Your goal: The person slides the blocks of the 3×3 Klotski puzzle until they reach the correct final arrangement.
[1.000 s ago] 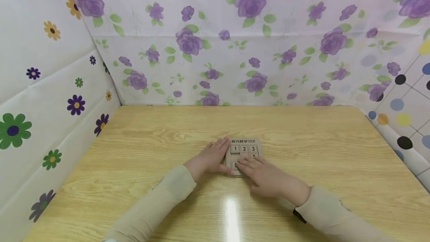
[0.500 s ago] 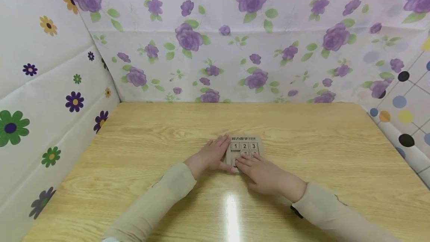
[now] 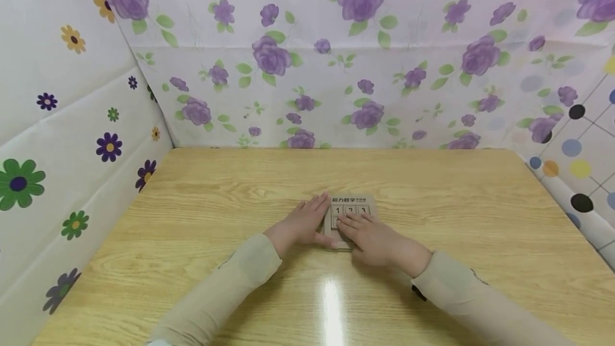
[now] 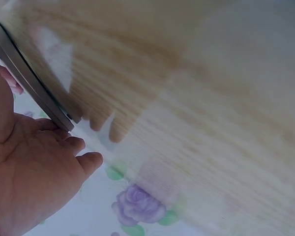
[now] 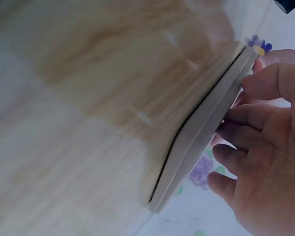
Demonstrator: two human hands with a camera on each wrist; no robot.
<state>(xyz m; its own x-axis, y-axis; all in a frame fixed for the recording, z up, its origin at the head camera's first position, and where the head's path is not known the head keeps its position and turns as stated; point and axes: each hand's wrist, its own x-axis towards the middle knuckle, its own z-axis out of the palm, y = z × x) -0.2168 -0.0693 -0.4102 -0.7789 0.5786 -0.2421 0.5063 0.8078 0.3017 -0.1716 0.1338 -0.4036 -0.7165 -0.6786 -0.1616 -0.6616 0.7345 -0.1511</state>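
Note:
A flat grey-brown sliding number puzzle lies on the table, with tiles 1, 2 and 3 in its top row. Below the 1 sits another tile, partly under fingertips; the lower right tiles are hidden. My left hand rests along the puzzle's left side, its fingers straight at the upper left and the thumb at the lower left corner. With straight fingers, my right hand touches the tiles from above. Both wrist views show the puzzle's side edge beside the fingers.
The puzzle lies on a wood-grain table. A purple-flowered cloth hangs behind it. A flower-patterned cloth stands on the left, and a dotted one on the right.
My right fingers have slid slightly away from me over the puzzle. A tile now fills the gap below the 1, and the lower left slot is bare. My left hand stays put.

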